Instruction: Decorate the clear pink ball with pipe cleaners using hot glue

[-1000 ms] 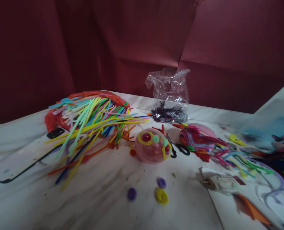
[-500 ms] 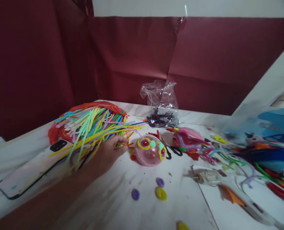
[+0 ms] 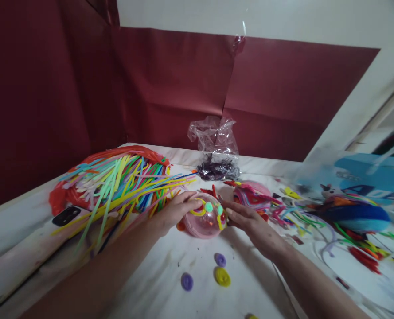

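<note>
A clear pink plastic ball (image 3: 203, 229), with yellow pipe-cleaner rings round red eyes and two mint-green dots, sits on the white table between my hands. My left hand (image 3: 175, 212) grips its left side, fingers over the yellow ring. On the opposite side, the fingers of my right hand (image 3: 245, 218) press against the ball near the other eye. Closer to me lie a yellow pipe-cleaner coil (image 3: 222, 277) and two purple coils, one (image 3: 187, 281) to the left and another (image 3: 220, 259) just above the yellow one.
At left, a red bag (image 3: 59, 197) spills many coloured pipe cleaners (image 3: 126, 181) beside a phone (image 3: 27, 248). Behind stands a clear plastic bag (image 3: 218, 146) with dark contents. Rightward are a multicoloured wrapped piece (image 3: 251, 197), a blue yarn-like ball (image 3: 353, 218) and loose pipe cleaners.
My right hand has come into view and onto the ball's right side. My left hand has moved from the pipe cleaners onto the ball. The camera view has shifted slightly.
</note>
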Demonstrator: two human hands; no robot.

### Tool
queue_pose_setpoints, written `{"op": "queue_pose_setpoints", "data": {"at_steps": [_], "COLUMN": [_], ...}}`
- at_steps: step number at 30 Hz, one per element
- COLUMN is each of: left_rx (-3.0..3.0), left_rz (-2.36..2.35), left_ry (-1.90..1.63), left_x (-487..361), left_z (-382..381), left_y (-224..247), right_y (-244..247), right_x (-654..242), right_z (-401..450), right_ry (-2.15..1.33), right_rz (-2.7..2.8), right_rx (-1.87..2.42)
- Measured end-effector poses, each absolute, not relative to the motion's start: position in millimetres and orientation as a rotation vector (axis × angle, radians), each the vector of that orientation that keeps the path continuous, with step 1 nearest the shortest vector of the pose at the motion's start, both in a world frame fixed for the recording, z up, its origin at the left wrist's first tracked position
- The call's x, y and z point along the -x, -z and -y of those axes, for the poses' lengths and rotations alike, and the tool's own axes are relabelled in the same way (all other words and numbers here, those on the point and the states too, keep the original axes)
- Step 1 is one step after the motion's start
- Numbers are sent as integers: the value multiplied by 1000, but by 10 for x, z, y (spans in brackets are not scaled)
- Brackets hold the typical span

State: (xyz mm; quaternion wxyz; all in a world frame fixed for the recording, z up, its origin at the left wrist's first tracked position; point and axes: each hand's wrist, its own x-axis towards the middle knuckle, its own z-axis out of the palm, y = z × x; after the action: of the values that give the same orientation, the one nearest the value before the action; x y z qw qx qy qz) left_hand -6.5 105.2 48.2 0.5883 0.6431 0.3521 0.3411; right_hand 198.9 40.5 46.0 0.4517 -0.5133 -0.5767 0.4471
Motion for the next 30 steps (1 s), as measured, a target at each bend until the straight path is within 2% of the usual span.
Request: {"op": "queue_pose_setpoints", "data": {"at_steps": [4,13,30], "left_rx": [-1451,-1378,-1537], "left_rz": [-847,-801,-721], "left_ry": [-778,-727,-693], "left_x": [31,-63,-72], "left_z": [-872,-462,-444], "left_y": [-515,-354,-274], "right_y": [-432,-470,-333], "right_x": [-1910,-1989,-2141], "right_z": [-362,-106,6], "right_ry": [-1231,-1193,-1169], "right_rz": [1469,1500,1585], "right_rx": [1131,1171,1118]}}
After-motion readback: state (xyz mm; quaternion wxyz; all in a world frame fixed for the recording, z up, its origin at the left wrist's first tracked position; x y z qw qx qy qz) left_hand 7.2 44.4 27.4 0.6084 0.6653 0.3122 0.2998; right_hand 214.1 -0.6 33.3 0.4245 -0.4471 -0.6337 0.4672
